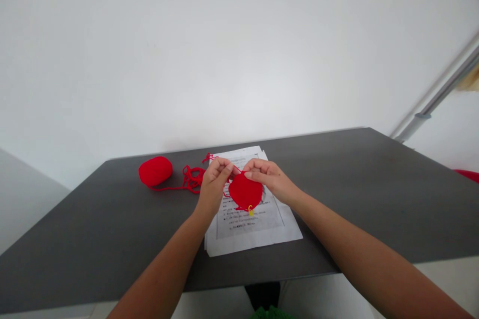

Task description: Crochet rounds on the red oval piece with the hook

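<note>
The printed sheets (258, 245) under your hands carry dark lines of text, too small and blurred for you to read, and your hands and the red piece (246, 191) cover part of the upper lines. That rounded red piece hangs above the paper, between your hands. Your right hand (270, 178) grips its top edge between thumb and forefinger; your left hand (216, 179) pinches a red strand (237, 169) just beside it. A yellow clip (251, 211) dangles from the piece's lower edge. To your left, loose red yarn (193, 178) lies tangled next to the sheets, and a strand runs on to the yarn ball (155, 171). All this rests on a dark table (374, 194) against a white wall (262, 60); a grey pole (445, 92) slants at far right.
</note>
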Available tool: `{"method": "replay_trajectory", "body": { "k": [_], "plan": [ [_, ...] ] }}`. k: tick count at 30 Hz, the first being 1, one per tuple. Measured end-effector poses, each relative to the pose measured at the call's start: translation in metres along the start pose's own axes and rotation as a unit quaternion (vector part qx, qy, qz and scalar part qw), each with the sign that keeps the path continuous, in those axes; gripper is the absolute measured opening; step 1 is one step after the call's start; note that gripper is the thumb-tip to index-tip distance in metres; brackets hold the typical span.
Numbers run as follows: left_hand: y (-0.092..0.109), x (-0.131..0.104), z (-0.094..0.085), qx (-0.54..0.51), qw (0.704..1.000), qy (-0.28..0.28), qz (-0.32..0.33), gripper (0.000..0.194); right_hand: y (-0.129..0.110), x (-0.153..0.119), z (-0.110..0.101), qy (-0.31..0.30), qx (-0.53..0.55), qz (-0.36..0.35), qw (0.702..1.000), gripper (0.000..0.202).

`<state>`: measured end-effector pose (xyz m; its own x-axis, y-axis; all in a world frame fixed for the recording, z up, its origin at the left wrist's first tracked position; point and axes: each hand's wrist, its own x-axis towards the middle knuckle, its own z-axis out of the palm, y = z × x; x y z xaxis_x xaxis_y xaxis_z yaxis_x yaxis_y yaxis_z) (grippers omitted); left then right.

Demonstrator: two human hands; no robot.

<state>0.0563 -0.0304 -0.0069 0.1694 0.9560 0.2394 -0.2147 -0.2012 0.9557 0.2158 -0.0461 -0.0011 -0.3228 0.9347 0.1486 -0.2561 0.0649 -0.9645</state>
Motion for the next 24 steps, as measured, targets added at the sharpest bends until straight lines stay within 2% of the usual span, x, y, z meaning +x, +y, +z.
{"method": "replay_trajectory", "body": {
  "k": [9,14,19,24],
  "plan": [
    [0.001,0.003,-0.002,-0.032,0.999,0.013,0.021,0.011,0.001,-0.002,-0.002,-0.007,0.004,-0.014,1.0,0.018],
    [0.007,0.002,0.0,-0.074,0.997,0.011,-0.021,0.014,0.002,-0.002,-0.001,-0.008,0.012,-0.018,1.0,0.017],
    [0.011,0.0,0.003,-0.113,0.991,-0.019,-0.068,0.02,0.002,-0.002,-0.001,-0.014,0.003,-0.017,1.0,0.018],
    [0.011,-0.002,0.004,-0.08,0.99,-0.051,-0.104,0.023,0.001,-0.002,0.0,-0.017,0.01,-0.021,1.0,0.021]
  ]
}}
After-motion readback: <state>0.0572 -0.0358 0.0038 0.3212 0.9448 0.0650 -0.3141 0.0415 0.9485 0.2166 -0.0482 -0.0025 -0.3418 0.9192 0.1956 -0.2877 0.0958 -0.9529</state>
